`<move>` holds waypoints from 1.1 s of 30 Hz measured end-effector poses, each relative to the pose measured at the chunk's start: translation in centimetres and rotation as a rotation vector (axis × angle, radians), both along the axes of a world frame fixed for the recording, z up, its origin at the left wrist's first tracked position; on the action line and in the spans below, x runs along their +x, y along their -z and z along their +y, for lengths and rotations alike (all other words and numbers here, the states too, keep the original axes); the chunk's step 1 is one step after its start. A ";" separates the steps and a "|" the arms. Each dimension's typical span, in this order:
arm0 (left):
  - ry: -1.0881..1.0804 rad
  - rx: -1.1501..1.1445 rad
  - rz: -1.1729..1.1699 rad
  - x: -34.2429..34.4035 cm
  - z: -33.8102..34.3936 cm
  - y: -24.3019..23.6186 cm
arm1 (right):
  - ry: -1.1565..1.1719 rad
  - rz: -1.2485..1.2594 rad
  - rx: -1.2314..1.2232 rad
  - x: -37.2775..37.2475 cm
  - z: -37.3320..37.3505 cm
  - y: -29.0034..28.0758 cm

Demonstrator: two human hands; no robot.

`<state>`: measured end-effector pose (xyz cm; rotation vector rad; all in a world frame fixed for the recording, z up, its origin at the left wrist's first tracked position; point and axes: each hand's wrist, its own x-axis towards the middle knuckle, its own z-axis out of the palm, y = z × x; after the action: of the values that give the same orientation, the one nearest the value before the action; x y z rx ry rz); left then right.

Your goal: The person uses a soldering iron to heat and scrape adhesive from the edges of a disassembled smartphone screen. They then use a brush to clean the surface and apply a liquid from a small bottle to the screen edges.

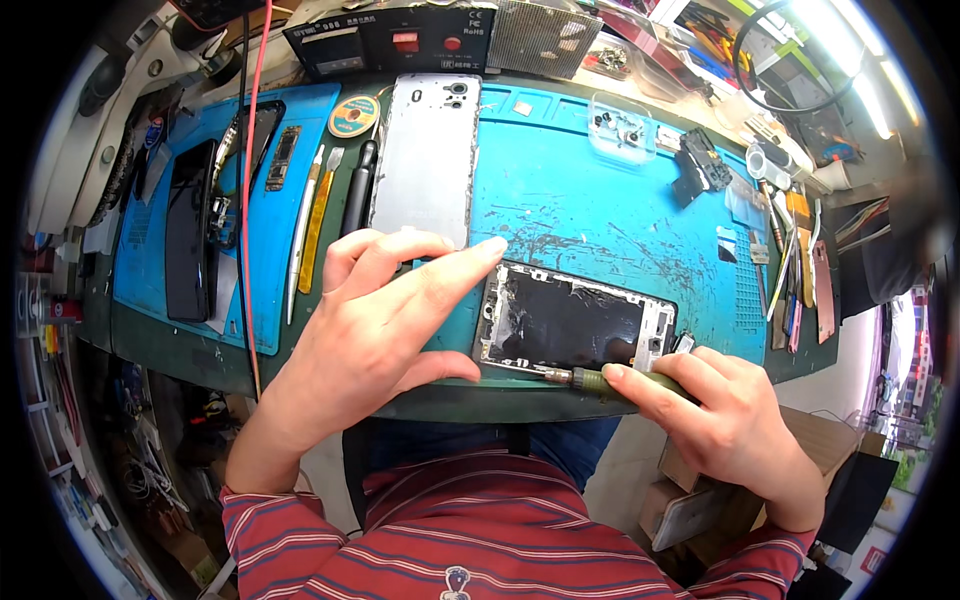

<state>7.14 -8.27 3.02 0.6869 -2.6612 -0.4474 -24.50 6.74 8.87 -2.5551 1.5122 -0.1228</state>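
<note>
A phone frame (575, 318) with a black middle and whitish, ragged residue around its rim lies at the mat's near edge. My right hand (720, 410) grips a green-handled tool (590, 380) with a slim metal tip. That tip rests at the frame's near long edge, towards its left end; whether it is a blade or an iron I cannot tell. To the left of the frame, my left hand (385, 310) holds nothing, its thumb and forefinger spread apart at the frame's left end. Just beyond the left fingers lies a silver phone back cover (425, 150).
A blue work mat (570, 200) covers the bench, with a clear box of small parts (620, 128) at its far side. Solder wire (353, 116), tweezers and a black phone (190, 230) lie left. Tools (795, 250) cluster right. A black powered box (390, 42) stands behind.
</note>
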 end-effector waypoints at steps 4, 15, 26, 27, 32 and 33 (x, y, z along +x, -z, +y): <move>0.010 -0.022 -0.027 0.1 0.0 0.0 | 0.051 -0.060 -0.050 0.2 0.5 0.0; 0.164 -0.008 0.060 -3.1 0.1 0.1 | 0.274 -0.264 -0.231 -0.9 3.8 -1.0; 0.220 0.072 0.063 -4.0 -0.9 -0.2 | 0.388 -0.248 -0.203 -1.2 9.0 -1.3; 0.228 0.100 0.034 -4.2 -1.0 -0.1 | 0.392 -0.252 -0.184 -1.2 9.3 -1.4; 0.081 -0.044 0.138 -5.1 1.1 1.4 | 0.421 -0.244 -0.224 -0.2 10.3 -1.6; 0.004 -0.074 0.140 -5.8 2.2 1.9 | 0.434 -0.239 -0.232 0.1 10.3 -1.6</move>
<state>1.39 -6.08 1.14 0.6047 -2.5339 -0.3819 -24.43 17.07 10.45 -2.2166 2.0192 -0.6672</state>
